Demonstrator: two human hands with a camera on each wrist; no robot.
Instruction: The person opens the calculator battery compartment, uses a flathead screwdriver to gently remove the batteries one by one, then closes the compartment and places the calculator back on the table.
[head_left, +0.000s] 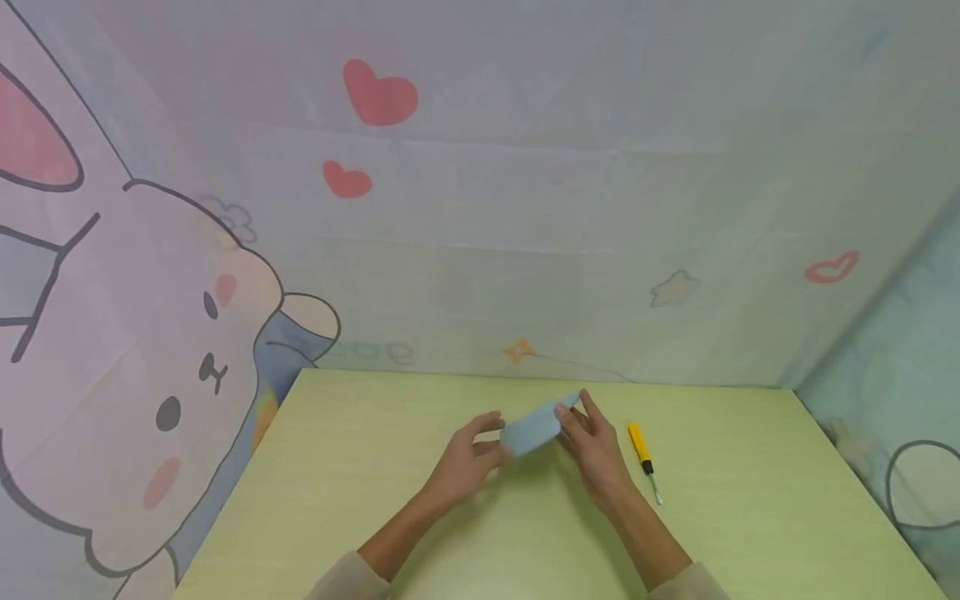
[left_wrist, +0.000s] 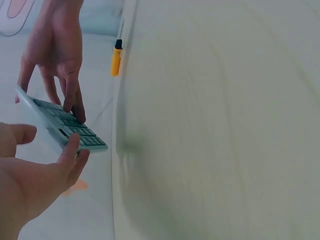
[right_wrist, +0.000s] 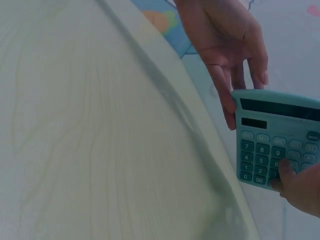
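Note:
A light-blue calculator (head_left: 534,430) is held tilted above the table, plain back toward the head camera. The right wrist view shows the display and dark number keys of this calculator (right_wrist: 270,120). My right hand (head_left: 600,458) pinches one end of it, with fingers on both faces. At the other end is my left hand (head_left: 467,463), its fingertips touching the calculator's edge and corner. In the left wrist view one digit of the left hand (left_wrist: 37,185) stands apart from the calculator.
Right of my right hand, a yellow-handled screwdriver (head_left: 642,454) lies on the pale green table (head_left: 750,500). Behind the table hangs a cloth backdrop (head_left: 525,208) printed with hearts and a large rabbit.

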